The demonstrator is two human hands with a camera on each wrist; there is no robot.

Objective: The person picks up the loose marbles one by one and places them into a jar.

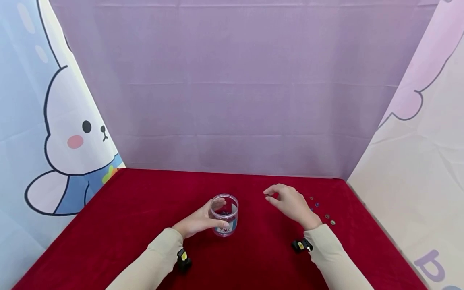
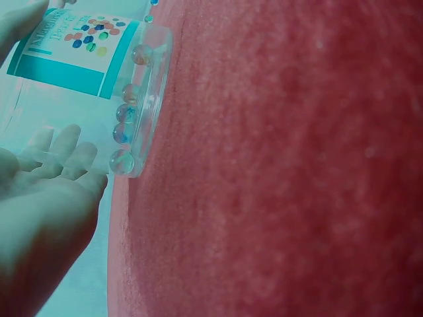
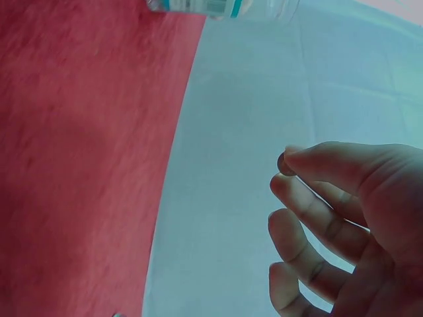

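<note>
A clear plastic jar (image 1: 232, 226) with a blue-and-white label stands upright and lidless near the middle of the red cloth. My left hand (image 1: 197, 220) grips it from the left, thumb on the near side and fingers around the far side. Several glass marbles (image 2: 121, 162) lie on the jar's bottom in the left wrist view. To the right of the jar and apart from it, my right hand (image 1: 293, 204) is raised over the cloth. Between its thumb and index fingertip it pinches a small dark-looking marble (image 3: 285, 165); the other fingers are loosely bent.
Several loose marbles (image 1: 332, 222) lie on the red cloth (image 1: 253, 257) to the right, beyond and beside my right wrist. A purple curtain (image 1: 235, 100) hangs behind the table. Printed cloth panels (image 1: 417, 169) flank both sides.
</note>
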